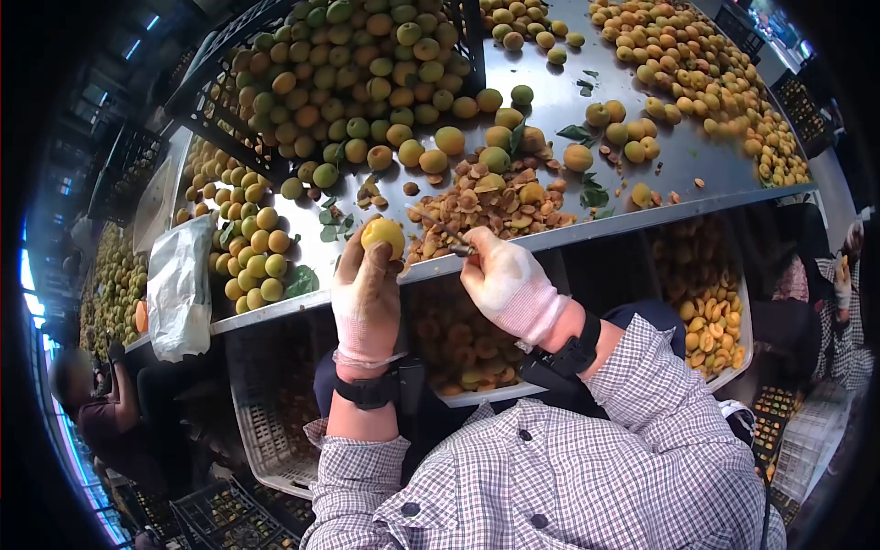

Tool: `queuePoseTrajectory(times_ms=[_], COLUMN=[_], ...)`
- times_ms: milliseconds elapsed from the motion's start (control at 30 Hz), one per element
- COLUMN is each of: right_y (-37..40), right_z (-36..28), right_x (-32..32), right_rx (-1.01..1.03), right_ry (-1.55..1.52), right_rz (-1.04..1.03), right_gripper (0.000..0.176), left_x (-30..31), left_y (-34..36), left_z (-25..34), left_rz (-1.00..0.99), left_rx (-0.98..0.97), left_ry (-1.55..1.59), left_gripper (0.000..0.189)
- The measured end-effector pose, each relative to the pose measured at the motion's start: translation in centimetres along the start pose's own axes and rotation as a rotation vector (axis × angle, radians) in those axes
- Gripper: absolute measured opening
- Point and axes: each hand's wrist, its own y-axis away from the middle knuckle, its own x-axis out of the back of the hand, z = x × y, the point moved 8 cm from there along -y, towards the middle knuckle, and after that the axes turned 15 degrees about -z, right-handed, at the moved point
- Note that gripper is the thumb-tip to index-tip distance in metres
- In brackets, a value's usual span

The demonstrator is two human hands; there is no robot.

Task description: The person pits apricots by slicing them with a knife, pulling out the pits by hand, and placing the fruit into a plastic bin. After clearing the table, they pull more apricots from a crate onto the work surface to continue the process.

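Possibly at risk of nicked fingers, with a round yellow fruit [382,236] gripped in the left hand [365,289] and a thin tool [438,225] clasped in the right hand [510,286] (curved skin, easy to skid on). Liable, under a loose hold, to drop into the scraps [490,203] just beyond. Hard to make out: tool's handle, inside the right fist; crate [486,397] below both hands, partly hidden by the table edge [632,227].

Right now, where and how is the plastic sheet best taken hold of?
Take the sheet by its near end, coming from the front: that end seems to overhang the table edge, so fingers could likely pinch both faces. The left hand is nearer, but holds a fruit.
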Motion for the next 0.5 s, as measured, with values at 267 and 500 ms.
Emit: queuePoseTrajectory(times_ms=[267, 500], right_y=[-1.7, -0.8], right_z=[-0.5, -2.2], right_x=[-0.6, -0.8], right_rx=[0.182, 0.457], right_ry=[-0.233, -0.008], right_rz=[0.183, 0.117], right_gripper=[0.022, 0.020], left_x=[-3.2, -2.6], left_y=[0.6, 3.1], left_z=[-3.6, -5.5], left_rz=[-0.184, -0.125], left_rx=[0.084, 0.594], left_ry=[-0.367, 0.063], left_gripper=[0.033, 0.039])
